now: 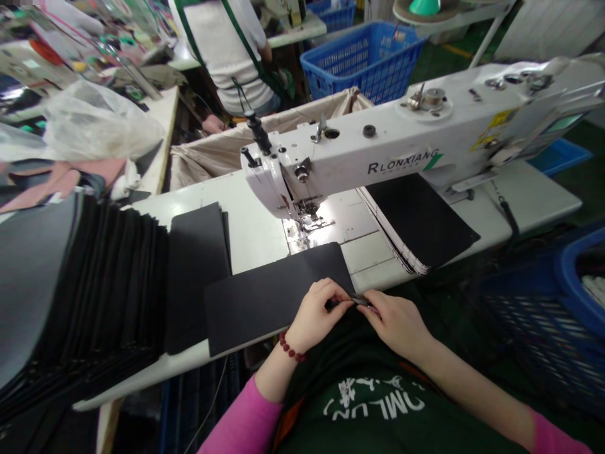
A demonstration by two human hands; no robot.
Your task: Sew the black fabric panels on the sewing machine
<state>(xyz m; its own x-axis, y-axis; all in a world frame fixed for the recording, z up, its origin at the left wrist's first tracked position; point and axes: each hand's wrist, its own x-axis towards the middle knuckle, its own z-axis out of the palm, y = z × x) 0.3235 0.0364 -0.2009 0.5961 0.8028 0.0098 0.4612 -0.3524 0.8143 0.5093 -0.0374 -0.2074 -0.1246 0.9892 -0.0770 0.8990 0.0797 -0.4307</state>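
Observation:
A flat black panel (274, 293) lies on the sewing table in front of the machine, its far edge close to the needle area. My left hand (321, 312), with a red bead bracelet at the wrist, is closed in a pinch at the panel's near right corner. Opposite it, my right hand (399, 321) is closed around small thread snips (360, 299), mostly hidden by the fingers. The snips' dark tip points left, close to my left fingertips. The presser foot (307, 224) of the white sewing machine (345, 157) stands just beyond the panel, under a bright lamp.
Left of the panel lie more black panels (196, 271) and a thick stack of folded black pieces (108, 277). A stitched black stack (420, 217) sits under the machine arm. Blue baskets (363, 60) stand behind and at right. A person (227, 50) sits beyond the table.

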